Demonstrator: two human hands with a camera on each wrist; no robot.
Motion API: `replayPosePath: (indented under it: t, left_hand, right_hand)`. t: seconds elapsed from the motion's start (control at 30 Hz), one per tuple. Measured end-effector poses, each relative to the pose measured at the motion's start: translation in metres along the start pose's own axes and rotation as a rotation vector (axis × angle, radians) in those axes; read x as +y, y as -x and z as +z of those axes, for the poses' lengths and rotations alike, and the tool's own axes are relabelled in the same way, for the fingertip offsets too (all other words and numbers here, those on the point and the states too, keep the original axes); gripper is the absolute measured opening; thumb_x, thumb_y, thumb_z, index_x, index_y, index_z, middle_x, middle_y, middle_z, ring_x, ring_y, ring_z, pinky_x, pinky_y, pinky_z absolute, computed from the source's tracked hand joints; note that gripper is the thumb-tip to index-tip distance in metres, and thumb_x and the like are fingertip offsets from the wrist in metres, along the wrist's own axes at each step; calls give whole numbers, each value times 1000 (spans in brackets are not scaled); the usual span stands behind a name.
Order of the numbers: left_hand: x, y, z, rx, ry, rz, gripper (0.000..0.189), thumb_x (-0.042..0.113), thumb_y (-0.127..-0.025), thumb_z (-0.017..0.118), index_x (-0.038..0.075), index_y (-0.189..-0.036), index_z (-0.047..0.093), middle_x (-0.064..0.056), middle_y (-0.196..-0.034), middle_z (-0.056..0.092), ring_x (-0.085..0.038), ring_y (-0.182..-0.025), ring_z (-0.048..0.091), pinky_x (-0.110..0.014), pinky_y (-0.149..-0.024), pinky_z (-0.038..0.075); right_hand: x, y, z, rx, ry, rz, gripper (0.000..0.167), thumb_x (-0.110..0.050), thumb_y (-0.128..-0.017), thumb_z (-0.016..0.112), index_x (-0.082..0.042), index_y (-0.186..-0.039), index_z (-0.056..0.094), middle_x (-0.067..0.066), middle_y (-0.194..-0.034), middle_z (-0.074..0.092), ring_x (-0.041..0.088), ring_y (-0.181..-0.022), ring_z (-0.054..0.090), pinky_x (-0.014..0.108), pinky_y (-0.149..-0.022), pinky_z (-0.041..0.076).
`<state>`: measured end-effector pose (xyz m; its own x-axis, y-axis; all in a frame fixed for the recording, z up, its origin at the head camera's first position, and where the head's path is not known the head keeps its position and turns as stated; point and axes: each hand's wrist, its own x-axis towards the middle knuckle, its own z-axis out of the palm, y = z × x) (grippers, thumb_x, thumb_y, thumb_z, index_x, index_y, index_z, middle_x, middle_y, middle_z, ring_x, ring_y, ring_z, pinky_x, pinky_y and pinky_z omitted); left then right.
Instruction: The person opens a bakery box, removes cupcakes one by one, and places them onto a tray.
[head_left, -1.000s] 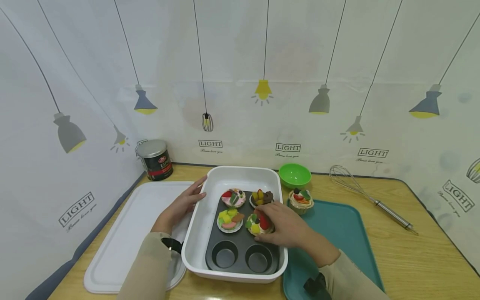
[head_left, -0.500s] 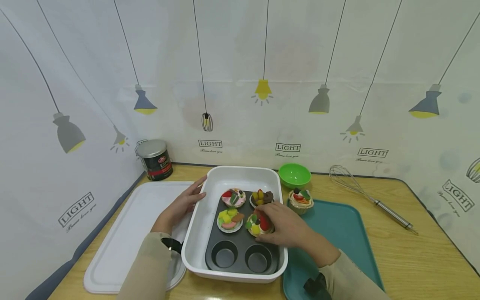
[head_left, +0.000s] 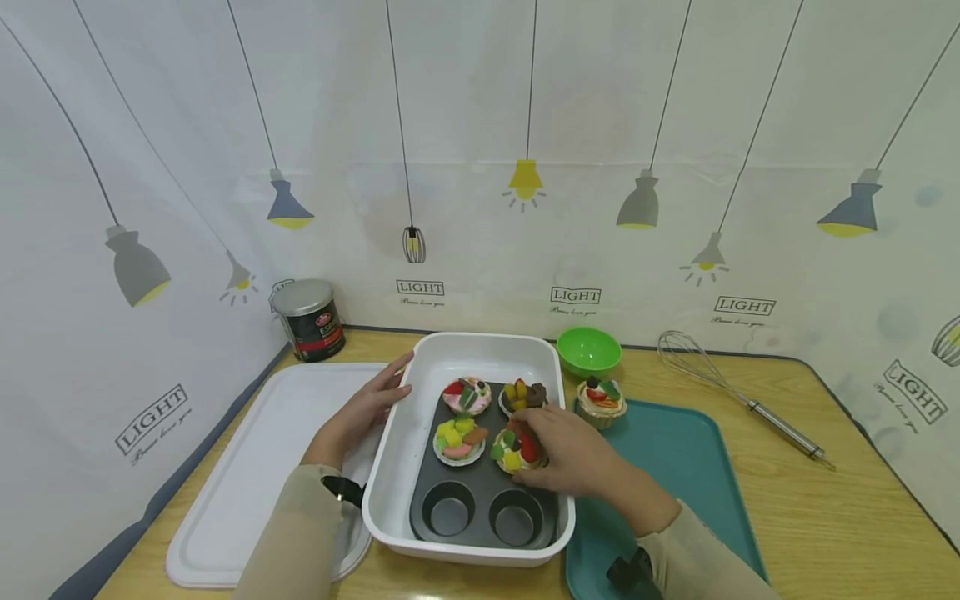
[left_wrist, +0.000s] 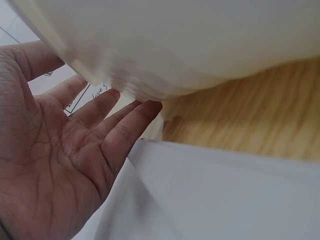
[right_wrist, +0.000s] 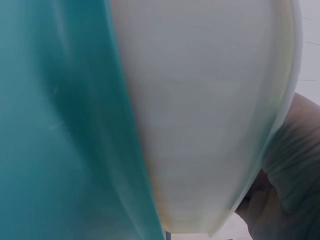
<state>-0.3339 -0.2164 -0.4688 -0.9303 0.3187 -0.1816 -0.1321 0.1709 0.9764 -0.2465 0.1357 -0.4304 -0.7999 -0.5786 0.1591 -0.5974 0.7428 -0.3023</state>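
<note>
A white rectangular basin (head_left: 395,500) holds a dark muffin pan (head_left: 483,487). In its cups sit a pink-topped tart (head_left: 467,395), a tart with yellow cubes (head_left: 460,440), a chocolate-topped tart (head_left: 523,394) and a strawberry tart (head_left: 516,450). My right hand (head_left: 573,450) reaches over the right rim, thumb and fingers round the strawberry tart, partly covering it. The right wrist view shows this hand (right_wrist: 290,185) mostly behind the basin wall. My left hand (head_left: 363,417) holds the basin's left rim, thumb over the edge; its fingers (left_wrist: 132,127) touch the outer wall.
Another tart (head_left: 601,402) stands at the corner of a teal tray (head_left: 675,458) on the right. Behind it are a green bowl (head_left: 589,351) and a whisk (head_left: 750,404). A white tray (head_left: 247,492) lies at left, a coffee tin (head_left: 309,321) beyond it.
</note>
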Motion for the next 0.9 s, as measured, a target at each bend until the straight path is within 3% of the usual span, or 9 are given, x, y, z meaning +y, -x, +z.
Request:
replayPosePath:
  t: [0.33,0.9]
  left_hand:
    - [0,-1,0,-6,-6,-1,68,34,-101,58,42,-159,24,-6,-167,21,-36,-147,31,-63,-113,27]
    - [-1,-2,-1,-1,-5,-11,68,36,-100,59,43,-158,25,-4,-167,21,-35,-148,31,-62,-113,28]
  right_hand:
    - [1,0,1,-5,26,7,77,-51,-76,84,-14,-136,55,-2,-120,65,14,-105,55,39,-93,50]
    - [-1,1,-1,21,11,-21,76,-50,-75,85,-14,-136,55,-2,-122,64,15,-109,55,39,-95,50]
